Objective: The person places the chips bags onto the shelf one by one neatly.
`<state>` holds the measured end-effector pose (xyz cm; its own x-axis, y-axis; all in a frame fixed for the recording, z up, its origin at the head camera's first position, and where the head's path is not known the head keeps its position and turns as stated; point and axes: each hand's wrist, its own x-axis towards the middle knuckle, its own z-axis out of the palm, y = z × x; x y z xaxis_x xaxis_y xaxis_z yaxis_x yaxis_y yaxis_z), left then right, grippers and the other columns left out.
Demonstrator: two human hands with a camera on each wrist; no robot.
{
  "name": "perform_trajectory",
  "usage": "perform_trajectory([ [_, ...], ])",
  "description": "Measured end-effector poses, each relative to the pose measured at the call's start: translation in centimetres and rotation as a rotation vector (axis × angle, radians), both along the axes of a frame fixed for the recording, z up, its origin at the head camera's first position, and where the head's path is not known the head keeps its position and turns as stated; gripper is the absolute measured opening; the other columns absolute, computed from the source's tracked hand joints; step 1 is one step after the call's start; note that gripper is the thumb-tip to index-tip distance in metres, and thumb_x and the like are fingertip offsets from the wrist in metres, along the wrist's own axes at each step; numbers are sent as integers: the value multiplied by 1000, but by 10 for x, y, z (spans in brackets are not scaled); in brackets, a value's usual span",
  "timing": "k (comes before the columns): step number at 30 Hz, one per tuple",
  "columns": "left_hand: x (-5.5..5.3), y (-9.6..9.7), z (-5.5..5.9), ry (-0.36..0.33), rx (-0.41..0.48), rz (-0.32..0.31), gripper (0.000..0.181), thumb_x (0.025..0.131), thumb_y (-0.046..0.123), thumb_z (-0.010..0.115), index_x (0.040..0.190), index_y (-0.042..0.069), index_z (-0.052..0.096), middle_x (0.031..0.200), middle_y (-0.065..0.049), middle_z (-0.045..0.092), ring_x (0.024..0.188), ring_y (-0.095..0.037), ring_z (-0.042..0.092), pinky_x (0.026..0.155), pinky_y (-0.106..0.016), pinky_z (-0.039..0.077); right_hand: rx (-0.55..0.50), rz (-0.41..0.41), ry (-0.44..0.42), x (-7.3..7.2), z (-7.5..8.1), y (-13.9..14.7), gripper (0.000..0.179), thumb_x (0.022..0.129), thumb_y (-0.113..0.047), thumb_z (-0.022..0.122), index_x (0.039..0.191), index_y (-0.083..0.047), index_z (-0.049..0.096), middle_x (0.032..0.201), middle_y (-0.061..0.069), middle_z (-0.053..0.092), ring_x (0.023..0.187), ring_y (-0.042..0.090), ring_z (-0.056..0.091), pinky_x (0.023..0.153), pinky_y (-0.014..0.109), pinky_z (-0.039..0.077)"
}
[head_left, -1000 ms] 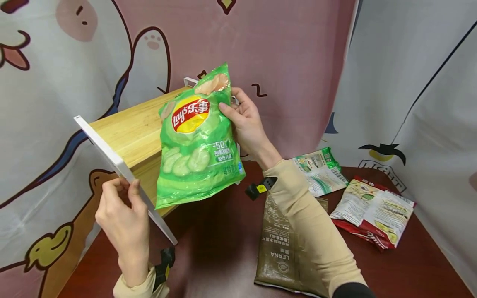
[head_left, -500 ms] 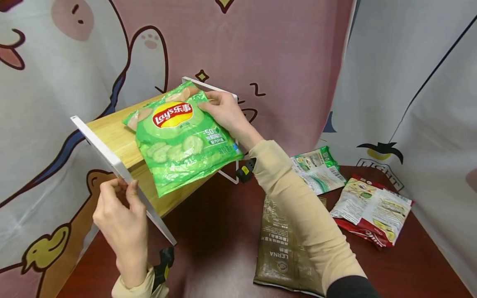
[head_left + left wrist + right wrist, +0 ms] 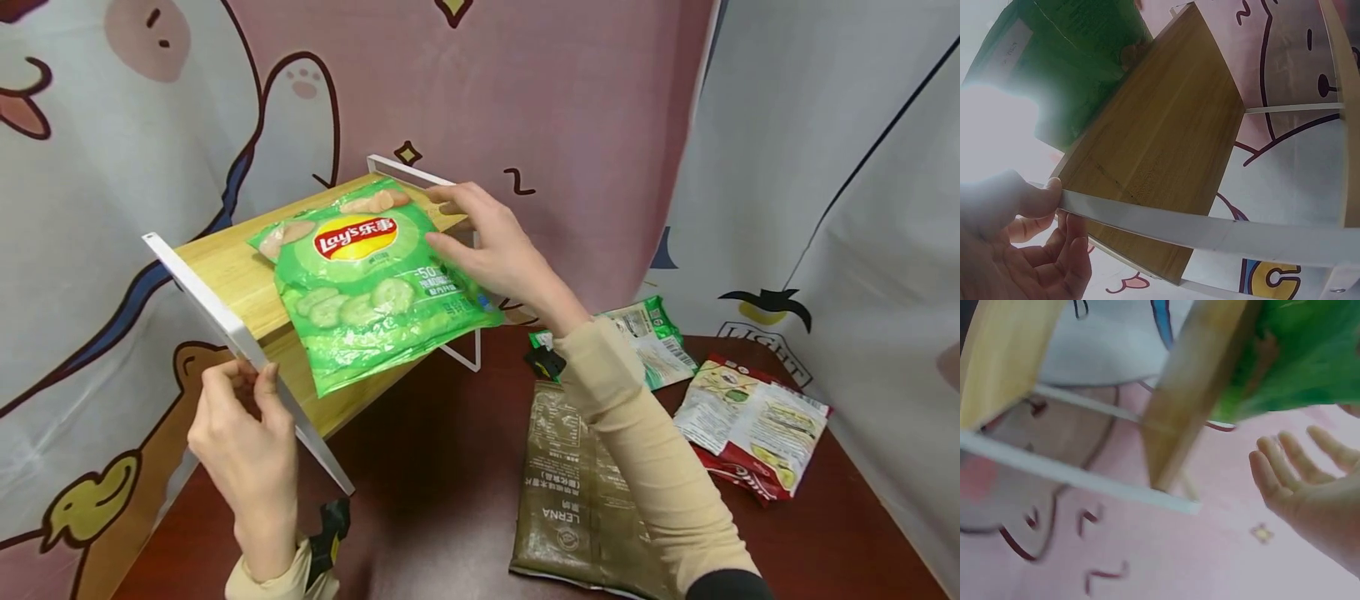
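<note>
A green Lay's potato chip bag (image 3: 352, 296) lies face up on the top board of a small wooden shelf (image 3: 217, 262), its lower end jutting past the board's front edge. Beside the bag's right side is my right hand (image 3: 506, 250), fingers extended and holding nothing. The right wrist view shows this hand (image 3: 1313, 494) apart from the bag (image 3: 1310, 362). With thumb and fingers, my left hand (image 3: 251, 458) pinches the shelf's white side frame (image 3: 206, 292). That grip also shows in the left wrist view, where the hand (image 3: 1029, 244) holds the frame (image 3: 1166, 215) near the board's corner.
On the dark red table (image 3: 442, 467), right of the shelf, lie a brown LERNA bag (image 3: 558, 500), a green and white snack bag (image 3: 648, 333) and a red and white snack bag (image 3: 753, 417). Printed cloth (image 3: 570, 100) hangs behind.
The chip bag has come down from above the shelf onto its top board. My right hand has let go of it and drawn back to the right. My left hand keeps its place.
</note>
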<state>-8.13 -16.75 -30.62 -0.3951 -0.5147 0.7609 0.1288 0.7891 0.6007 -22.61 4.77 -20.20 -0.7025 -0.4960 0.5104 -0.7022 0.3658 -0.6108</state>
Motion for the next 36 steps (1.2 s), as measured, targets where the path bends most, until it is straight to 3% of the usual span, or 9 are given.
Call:
perform_trajectory([
  [3, 0, 0, 0, 2, -3, -2, 30, 90, 17, 63, 93, -13, 56, 81, -27, 62, 70, -39, 59, 63, -27, 34, 65, 61, 180, 21, -6, 10, 49, 91, -19, 63, 135, -4, 48, 135, 10, 53, 123, 21, 52, 104, 33, 40],
  [8, 0, -1, 1, 8, -4, 0, 33, 91, 20, 62, 93, -13, 56, 81, -28, 62, 69, -38, 58, 64, -27, 34, 228, 122, 274, 49, -16, 16, 65, 87, -31, 67, 143, -11, 40, 144, 6, 44, 135, 18, 39, 112, 36, 31],
  [15, 1, -1, 0, 14, 29, 0, 33, 92, 19, 62, 93, -14, 56, 81, -28, 61, 68, -37, 55, 63, -29, 32, 390, 40, 467, 69, -27, 4, 73, 81, -54, 66, 142, -23, 40, 146, 10, 41, 137, 27, 37, 107, 47, 36],
  [17, 1, -2, 0, 14, 29, 2, 34, 91, 19, 62, 93, -14, 56, 81, -28, 61, 68, -37, 55, 63, -29, 32, 403, 8, 516, 71, -29, 1, 68, 83, -50, 66, 141, -24, 42, 145, 12, 42, 135, 29, 40, 102, 47, 39],
  [20, 1, -2, 0, 15, 32, 3, 34, 91, 20, 62, 93, -14, 56, 81, -28, 61, 70, -37, 56, 64, -29, 32, 396, -12, 564, 70, -33, -4, 56, 85, -33, 64, 137, -24, 47, 142, 14, 45, 131, 30, 44, 99, 45, 42],
  [25, 2, -2, 0, 13, 40, 5, 38, 92, 24, 60, 93, -14, 56, 83, -28, 61, 71, -38, 57, 64, -29, 33, 372, 11, 560, 62, -35, -10, 54, 81, -9, 51, 133, -23, 54, 141, 14, 48, 132, 27, 45, 106, 42, 38],
  [36, 3, -3, 0, -1, 48, 9, 29, 92, 15, 61, 94, -13, 57, 83, -28, 61, 71, -37, 57, 65, -28, 33, 442, 112, 519, 48, -31, -38, 52, 84, -10, 44, 132, -25, 55, 144, 10, 46, 137, 21, 40, 111, 39, 33],
])
